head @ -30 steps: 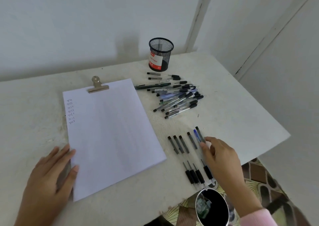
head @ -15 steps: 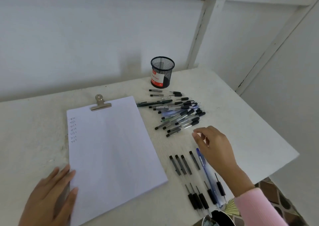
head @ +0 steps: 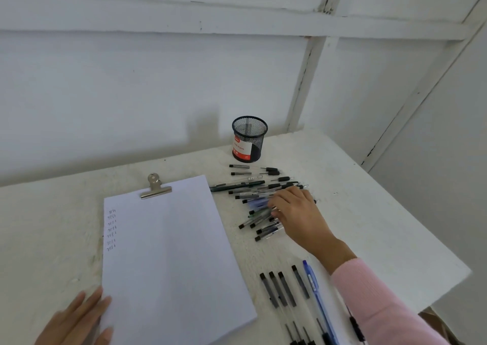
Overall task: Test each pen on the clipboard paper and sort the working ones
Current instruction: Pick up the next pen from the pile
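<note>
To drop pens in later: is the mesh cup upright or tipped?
Upright: the cup stands on its base, with its round rim facing up.

i see the white clipboard paper [head: 171,260] lying flat, short ink marks down its left margin. right of its top corner sits a loose pile of pens [head: 247,194]; right of its lower edge, a neat row of pens [head: 286,289], one blue pen [head: 312,284] among them.

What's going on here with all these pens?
A person is testing and sorting pens. The right hand reaches into the pile of pens near the mesh pen cup; whether it grips one is unclear. The left hand lies flat at the edge of the clipboard paper, which shows several scribbles. A row of pens lies set apart nearer the person.
</note>
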